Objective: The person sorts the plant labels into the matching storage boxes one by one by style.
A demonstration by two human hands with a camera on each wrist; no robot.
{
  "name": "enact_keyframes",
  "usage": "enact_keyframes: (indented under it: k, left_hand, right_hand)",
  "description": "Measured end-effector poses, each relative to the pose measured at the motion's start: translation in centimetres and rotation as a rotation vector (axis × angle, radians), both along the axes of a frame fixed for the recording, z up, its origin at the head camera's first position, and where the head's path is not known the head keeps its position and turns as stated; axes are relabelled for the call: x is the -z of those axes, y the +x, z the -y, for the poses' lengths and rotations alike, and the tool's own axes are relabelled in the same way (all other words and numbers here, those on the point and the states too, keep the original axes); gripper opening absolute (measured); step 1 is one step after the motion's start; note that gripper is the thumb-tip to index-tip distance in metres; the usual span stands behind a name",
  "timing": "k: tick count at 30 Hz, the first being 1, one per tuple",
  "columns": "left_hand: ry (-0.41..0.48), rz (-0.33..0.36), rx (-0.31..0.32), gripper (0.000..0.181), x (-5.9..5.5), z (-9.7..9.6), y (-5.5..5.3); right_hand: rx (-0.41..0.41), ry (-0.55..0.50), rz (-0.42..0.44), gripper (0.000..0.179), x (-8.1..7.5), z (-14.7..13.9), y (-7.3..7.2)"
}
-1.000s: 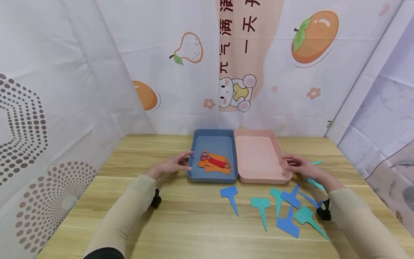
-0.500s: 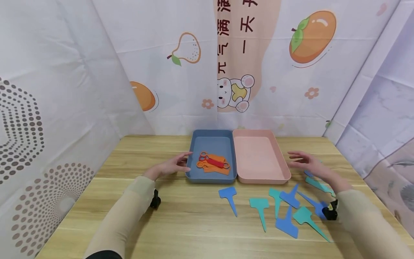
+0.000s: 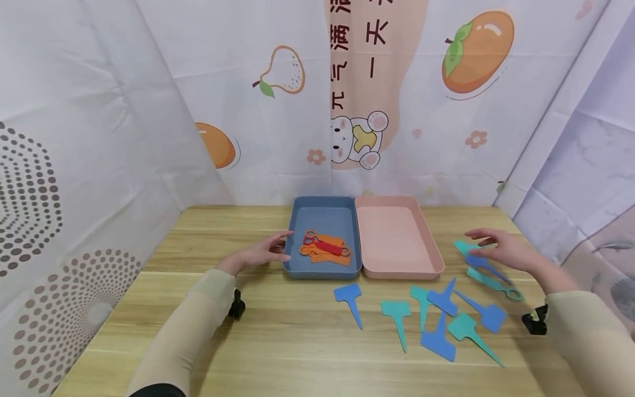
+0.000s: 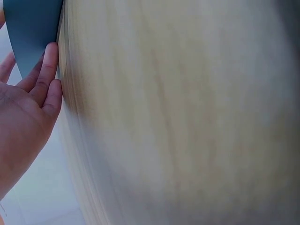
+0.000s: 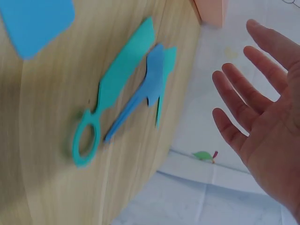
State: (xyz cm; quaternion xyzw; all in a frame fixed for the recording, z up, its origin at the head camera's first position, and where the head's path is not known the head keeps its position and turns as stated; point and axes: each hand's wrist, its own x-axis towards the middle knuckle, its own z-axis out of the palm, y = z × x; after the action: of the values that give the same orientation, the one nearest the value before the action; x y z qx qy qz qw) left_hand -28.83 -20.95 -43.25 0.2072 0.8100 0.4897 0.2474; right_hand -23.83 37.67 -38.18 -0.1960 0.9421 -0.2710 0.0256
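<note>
My left hand (image 3: pixel 259 252) rests against the left side of the blue tray (image 3: pixel 324 203), its fingers loosely bent along the wall. Inside that tray lie orange tags (image 3: pixel 331 258) and a red tag (image 3: pixel 327 248), some with ring ends. On the right, my right hand (image 3: pixel 511 251) hovers with spread fingers and holds nothing. Below it are a blue T-shaped plant tag (image 3: pixel 488 268), a teal tag (image 3: pixel 461 246) partly behind it, and a teal ring-ended tag (image 5: pixel 123 65). The left wrist view shows fingers (image 4: pixel 50 65) at the tray's wall.
A pink tray (image 3: pixel 397 205) adjoins the blue one on its right. Several blue and teal T-shaped tags, such as a teal one (image 3: pixel 396 309) and a blue one (image 3: pixel 349 292), lie on the wooden table (image 3: pixel 278 347) in front. A printed curtain (image 3: pixel 278 132) hangs behind.
My right hand has moved right, away from the pink tray's side and over the tags. My left hand has stayed at the blue tray. The head view has shifted slightly.
</note>
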Motion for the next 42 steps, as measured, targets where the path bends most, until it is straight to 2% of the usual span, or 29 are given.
enact_keyframes:
  k: [3,6,11,16,21,27,36,42]
  left_hand:
    - [-0.002,0.002,0.002,0.075,0.1,0.0,0.0]
    - [-0.003,0.002,0.005,0.076,0.2,0.1,-0.1]
    - [-0.012,-0.001,0.001,0.076,0.3,0.1,-0.2]
    - [-0.021,-0.005,-0.003,0.076,0.2,0.0,0.0]
    - [-0.022,-0.008,0.004,0.076,0.2,-0.1,0.1]
    - [-0.015,-0.012,0.003,0.076,0.0,-0.1,0.1]
    - [-0.029,-0.010,-0.008,0.076,0.1,0.0,-0.1]
    - [-0.036,0.000,-0.017,0.075,-0.1,-0.1,0.0]
  right_hand:
    - [0.030,0.045,-0.005,0.049,-0.1,-0.6,0.1]
    - [0.021,0.072,-0.016,0.047,0.2,-1.0,0.2]
    - [-0.013,0.123,0.000,0.048,1.2,-1.1,0.0]
    - [0.015,0.162,0.039,0.054,2.3,-1.2,-0.4]
    - [0.045,0.155,0.074,0.059,3.1,-1.7,-0.6]
    - [0.048,0.134,0.059,0.056,4.1,-2.0,-0.8]
    - [0.045,0.065,0.057,0.052,4.3,-1.4,-0.7]
    - [0.083,0.013,0.059,0.054,5.0,-1.4,-0.9]
